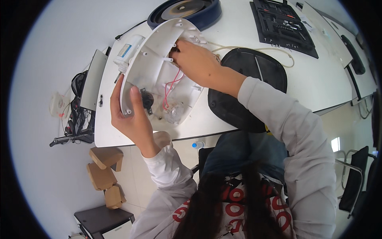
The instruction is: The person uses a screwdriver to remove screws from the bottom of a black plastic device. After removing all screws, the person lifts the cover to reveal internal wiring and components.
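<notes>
A white plastic housing point(153, 65), a curved shell with ribs and screw posts inside, is tilted up on the table with its hollow side toward me. Its lower left rim is gripped by my left hand point(133, 123), thumb inside and fingers outside. My right hand point(195, 63) reaches into the upper part, fingers bent around a small dark spot that I cannot make out. Red wires point(172, 85) run down inside the shell to a clear round part point(174, 113). A black round fitting point(147, 101) sits near my left thumb.
Right of the housing lies a black rounded plate point(248, 87), partly under my right forearm. A pale cord point(286, 63) curls behind it. Farther back are a dark blue round basin point(215, 14) and a black tool case point(278, 24). A white bottle point(129, 51) stands left of the shell.
</notes>
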Tool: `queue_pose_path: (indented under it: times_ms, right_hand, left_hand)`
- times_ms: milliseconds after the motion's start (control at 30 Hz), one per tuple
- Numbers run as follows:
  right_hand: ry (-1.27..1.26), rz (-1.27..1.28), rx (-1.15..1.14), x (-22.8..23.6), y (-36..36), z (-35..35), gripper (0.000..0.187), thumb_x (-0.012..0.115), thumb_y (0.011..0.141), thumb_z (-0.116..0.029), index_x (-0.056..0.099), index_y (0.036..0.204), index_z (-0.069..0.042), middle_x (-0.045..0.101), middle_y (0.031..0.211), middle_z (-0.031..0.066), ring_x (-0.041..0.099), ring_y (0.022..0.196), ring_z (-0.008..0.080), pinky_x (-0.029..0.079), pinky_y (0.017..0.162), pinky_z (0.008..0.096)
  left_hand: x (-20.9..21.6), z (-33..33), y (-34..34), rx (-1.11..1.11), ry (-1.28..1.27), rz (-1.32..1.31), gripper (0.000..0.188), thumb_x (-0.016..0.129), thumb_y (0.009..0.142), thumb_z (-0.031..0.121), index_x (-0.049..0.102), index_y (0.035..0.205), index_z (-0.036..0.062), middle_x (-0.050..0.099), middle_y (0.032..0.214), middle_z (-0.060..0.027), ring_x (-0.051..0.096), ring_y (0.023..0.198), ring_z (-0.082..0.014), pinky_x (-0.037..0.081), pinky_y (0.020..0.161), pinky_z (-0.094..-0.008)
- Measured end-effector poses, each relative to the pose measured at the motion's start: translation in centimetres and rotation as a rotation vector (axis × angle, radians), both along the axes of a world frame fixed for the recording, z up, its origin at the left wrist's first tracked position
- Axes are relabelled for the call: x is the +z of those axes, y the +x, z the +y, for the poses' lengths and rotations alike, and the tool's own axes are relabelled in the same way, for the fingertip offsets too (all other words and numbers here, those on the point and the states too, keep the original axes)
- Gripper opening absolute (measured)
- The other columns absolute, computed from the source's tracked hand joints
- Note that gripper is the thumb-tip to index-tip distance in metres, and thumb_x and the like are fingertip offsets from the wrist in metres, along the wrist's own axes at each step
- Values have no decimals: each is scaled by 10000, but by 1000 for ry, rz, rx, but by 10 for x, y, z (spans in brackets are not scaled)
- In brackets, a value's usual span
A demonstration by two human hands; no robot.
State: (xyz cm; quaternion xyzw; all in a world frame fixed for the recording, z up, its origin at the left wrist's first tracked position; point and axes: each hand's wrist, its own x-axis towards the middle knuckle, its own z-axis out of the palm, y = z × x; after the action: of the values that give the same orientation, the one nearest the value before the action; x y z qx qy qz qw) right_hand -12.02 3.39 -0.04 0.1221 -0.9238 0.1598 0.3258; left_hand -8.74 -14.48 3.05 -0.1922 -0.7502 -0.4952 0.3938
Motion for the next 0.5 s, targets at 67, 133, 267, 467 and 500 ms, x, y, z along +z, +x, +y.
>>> queue_pose_path:
  times_ms: [67, 133, 267, 467, 500]
  right_hand:
    - [181, 137, 40, -2, 2, 6, 164, 570, 760, -59, 625, 913, -39, 553, 997, 105, 572, 929, 300, 488, 763, 366]
    - [89, 3, 102, 2, 8, 13, 174, 553, 775, -64, 619, 930, -25, 561, 1002, 118, 571, 919, 289, 481, 775, 359]
    - [-15, 260, 304, 5, 22, 51, 213, 521, 817, -96, 607, 999, -26, 603, 954, 142, 592, 857, 274, 481, 749, 346]
    - [-233, -215, 20, 15, 59, 100, 237, 573, 828, -202, 636, 980, -31, 656, 839, 127, 632, 761, 264, 490, 706, 325]
    - [-279, -249, 56, 0, 54, 101, 235, 584, 821, -207, 644, 970, -34, 658, 851, 121, 633, 768, 259, 490, 707, 322]
  left_hand:
    - [-1, 1, 0, -50, 67, -39, 291, 588, 834, 97, 587, 1100, -20, 603, 1077, -109, 572, 899, -151, 449, 804, -267]
    - [0, 3, 1, -88, 123, -72, 292, 576, 836, 91, 581, 1104, -26, 600, 1081, -112, 570, 906, -155, 450, 805, -269]
    - [-2, -1, 3, -94, 147, -82, 289, 541, 835, 63, 577, 1108, -25, 598, 1076, -113, 566, 915, -155, 456, 789, -265]
    - [-6, 1, 3, -93, 161, -69, 299, 525, 824, 37, 573, 1113, -25, 597, 1074, -114, 568, 911, -156, 459, 787, -269]
    - [-5, 2, 3, -104, 177, -74, 299, 524, 824, 36, 573, 1112, -26, 596, 1074, -114, 568, 912, -157, 459, 791, -270]
